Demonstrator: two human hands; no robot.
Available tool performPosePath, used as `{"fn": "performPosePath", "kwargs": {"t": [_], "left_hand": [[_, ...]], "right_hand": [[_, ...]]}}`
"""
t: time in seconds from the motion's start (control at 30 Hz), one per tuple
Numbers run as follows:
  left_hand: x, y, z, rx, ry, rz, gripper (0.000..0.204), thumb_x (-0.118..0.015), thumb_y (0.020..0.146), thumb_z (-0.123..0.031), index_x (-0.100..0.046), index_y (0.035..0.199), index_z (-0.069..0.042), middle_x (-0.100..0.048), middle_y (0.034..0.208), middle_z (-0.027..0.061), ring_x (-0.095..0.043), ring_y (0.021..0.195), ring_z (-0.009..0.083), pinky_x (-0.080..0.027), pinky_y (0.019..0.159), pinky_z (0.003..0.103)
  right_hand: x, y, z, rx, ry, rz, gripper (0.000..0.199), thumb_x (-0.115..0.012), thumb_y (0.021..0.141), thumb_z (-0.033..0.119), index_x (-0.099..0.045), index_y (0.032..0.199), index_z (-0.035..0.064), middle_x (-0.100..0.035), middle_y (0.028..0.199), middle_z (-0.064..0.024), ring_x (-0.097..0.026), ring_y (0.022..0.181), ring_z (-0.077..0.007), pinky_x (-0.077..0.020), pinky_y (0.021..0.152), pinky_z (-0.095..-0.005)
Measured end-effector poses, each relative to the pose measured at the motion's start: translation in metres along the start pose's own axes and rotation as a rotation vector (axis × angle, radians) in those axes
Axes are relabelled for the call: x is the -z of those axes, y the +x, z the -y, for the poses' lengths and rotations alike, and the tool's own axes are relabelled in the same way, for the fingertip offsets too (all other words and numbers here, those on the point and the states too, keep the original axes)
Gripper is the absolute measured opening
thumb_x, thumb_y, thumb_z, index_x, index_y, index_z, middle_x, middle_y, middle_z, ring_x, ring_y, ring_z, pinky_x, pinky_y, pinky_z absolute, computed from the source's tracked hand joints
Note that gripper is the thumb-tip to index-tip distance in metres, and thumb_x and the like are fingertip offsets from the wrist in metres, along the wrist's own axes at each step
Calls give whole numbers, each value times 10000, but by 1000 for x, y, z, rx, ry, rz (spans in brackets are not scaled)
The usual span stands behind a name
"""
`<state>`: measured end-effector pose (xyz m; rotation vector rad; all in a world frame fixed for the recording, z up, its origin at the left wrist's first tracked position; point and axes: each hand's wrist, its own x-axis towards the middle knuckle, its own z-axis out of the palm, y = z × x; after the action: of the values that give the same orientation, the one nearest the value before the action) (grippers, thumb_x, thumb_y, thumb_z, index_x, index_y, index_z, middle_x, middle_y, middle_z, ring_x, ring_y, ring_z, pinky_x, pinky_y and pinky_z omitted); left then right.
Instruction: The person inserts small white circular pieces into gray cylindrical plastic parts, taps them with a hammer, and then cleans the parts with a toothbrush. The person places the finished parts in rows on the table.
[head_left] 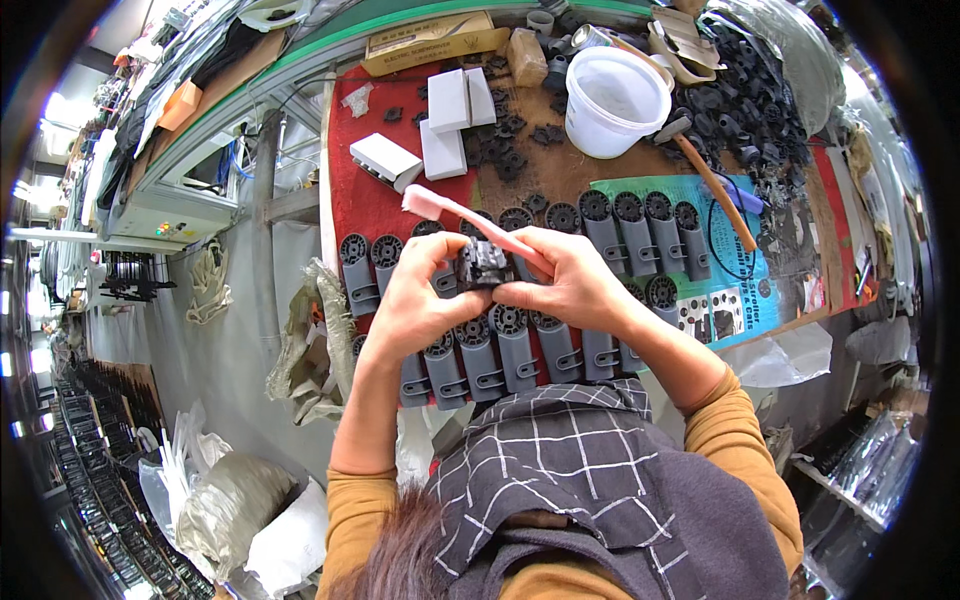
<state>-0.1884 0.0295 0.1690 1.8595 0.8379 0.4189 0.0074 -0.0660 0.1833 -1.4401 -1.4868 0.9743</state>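
Red cover: grey tubes, near and far
Black part: between my left hand and right hand, fingers pinching it
Toothbrush: in my right hand

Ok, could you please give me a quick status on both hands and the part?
Left hand gripping black part. Right hand holding pink brush, thumb at the part. Grey tubes in rows around; nothing visibly blocking the hands.
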Motion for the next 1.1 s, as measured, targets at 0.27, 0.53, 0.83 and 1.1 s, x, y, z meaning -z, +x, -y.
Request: {"fn": "performPosePath", "kwargs": {"t": [0.27,0.53,0.83,1.1], "left_hand": [[-16,-9,37,183,-1687,8,495,-617,890,-415,-580,1202,-31,-624,1111,121,-590,1028,232,-497,914,366],[-24,-12,28,315,-1829,9,482,-654,858,-450,-631,1111,-40,-646,1015,107,-593,976,232,-503,874,364],[-22,-12,-7,477,-1959,-98,540,-688,822,-488,-618,1036,2,-648,943,98,-610,912,216,-486,840,355],[-21,-10,-27,526,-1994,-161,512,-683,802,-517,-636,996,-46,-650,951,65,-587,897,195,-434,789,351]], "right_hand": [[-19,-16,-15,246,-313,-295,405,-611,898,106,-568,1297,51,-602,769,-74,-585,666,-216,-435,628,-343],[-20,-24,-26,268,-574,-417,403,-657,862,154,-630,1263,135,-480,647,12,-477,580,-163,-328,585,-315],[-17,-20,-28,348,-510,-511,426,-684,807,98,-655,1231,120,-514,676,8,-489,617,-172,-334,605,-322],[-24,-22,-26,389,-654,-335,448,-691,807,115,-648,1251,157,-475,758,12,-467,695,-167,-333,663,-307]]}}
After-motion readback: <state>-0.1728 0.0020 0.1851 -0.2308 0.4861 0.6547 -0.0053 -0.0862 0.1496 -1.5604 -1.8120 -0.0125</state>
